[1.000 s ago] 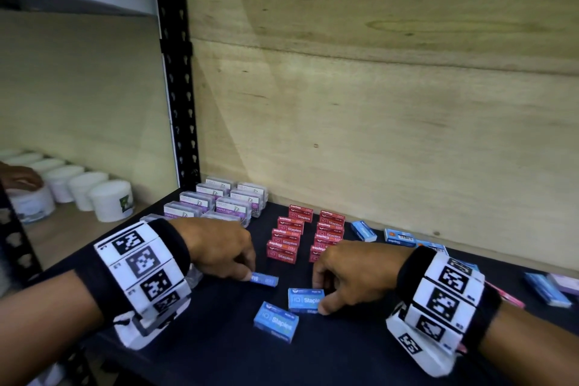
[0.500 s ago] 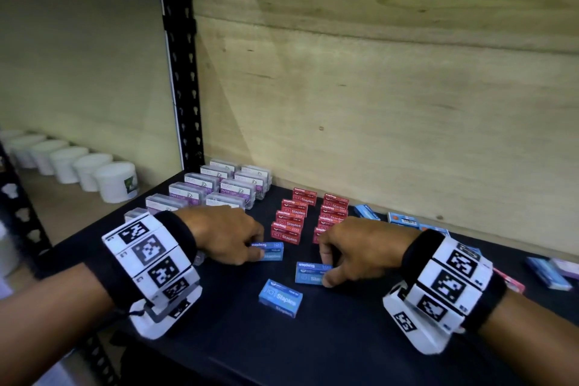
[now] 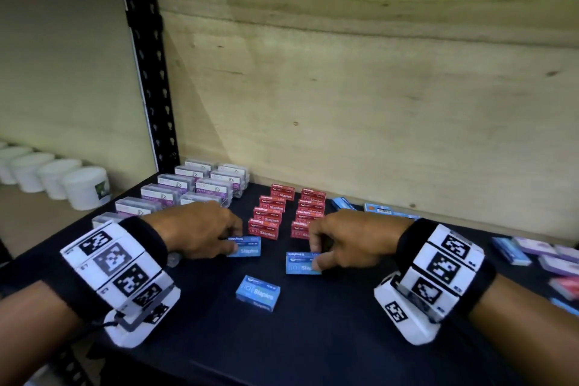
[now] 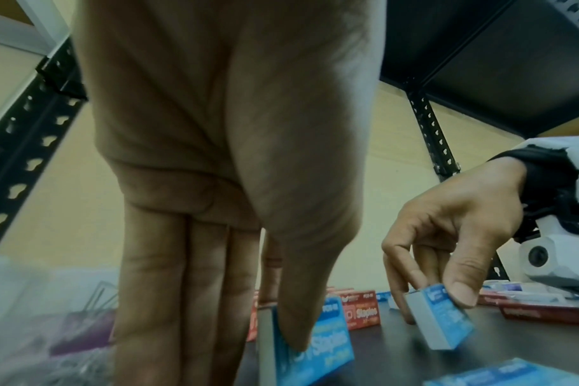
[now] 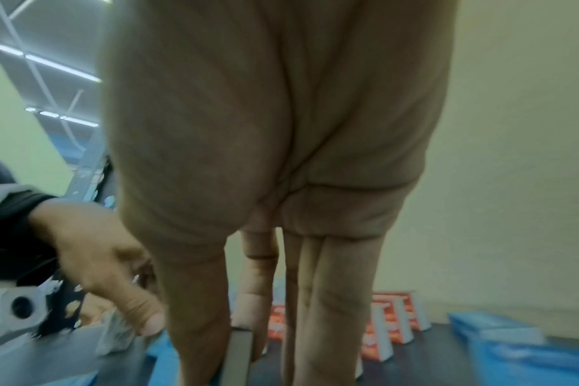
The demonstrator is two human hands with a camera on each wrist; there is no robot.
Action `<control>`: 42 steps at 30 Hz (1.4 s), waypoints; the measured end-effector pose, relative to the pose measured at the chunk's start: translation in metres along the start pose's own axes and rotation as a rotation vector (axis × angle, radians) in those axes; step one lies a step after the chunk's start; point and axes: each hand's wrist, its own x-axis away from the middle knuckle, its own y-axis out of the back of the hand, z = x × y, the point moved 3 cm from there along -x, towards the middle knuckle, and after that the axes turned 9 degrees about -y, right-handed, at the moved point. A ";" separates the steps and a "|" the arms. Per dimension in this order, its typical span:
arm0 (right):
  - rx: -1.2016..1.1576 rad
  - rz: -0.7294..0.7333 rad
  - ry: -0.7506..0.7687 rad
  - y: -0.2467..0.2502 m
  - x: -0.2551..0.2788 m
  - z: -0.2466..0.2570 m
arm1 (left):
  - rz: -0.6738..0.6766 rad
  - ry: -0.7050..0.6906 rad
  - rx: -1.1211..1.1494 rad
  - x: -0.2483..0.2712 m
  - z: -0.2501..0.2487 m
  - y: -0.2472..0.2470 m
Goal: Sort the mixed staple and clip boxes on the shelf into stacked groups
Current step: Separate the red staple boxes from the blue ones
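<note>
Nearest on the dark shelf (image 3: 313, 338): loose blue staples box (image 3: 257, 292), lying flat. Behind it, left grip (image 3: 200, 230) pinches a blue box (image 3: 246, 247), thumb on its face; right grip (image 3: 351, 241) pinches another blue box (image 3: 302, 263). Further back: red staples rows (image 3: 283, 213), then clip boxes (image 3: 200, 186) far left.

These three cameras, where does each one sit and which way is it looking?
Head view: worn on the head, looking forward and down at the dark shelf; both forearms show, the left hand and right hand each pinching a blue staple box.
Left wrist view: under the left wrist, looking along the palm at its box; the right hand shows too.
Right wrist view: under the right wrist, looking along the fingers; the left hand shows.
Shared: all three show the red staple boxes.
</note>
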 end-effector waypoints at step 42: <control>0.003 -0.086 -0.371 0.026 0.028 -0.184 | -0.072 -0.367 -0.165 -0.178 -0.169 0.078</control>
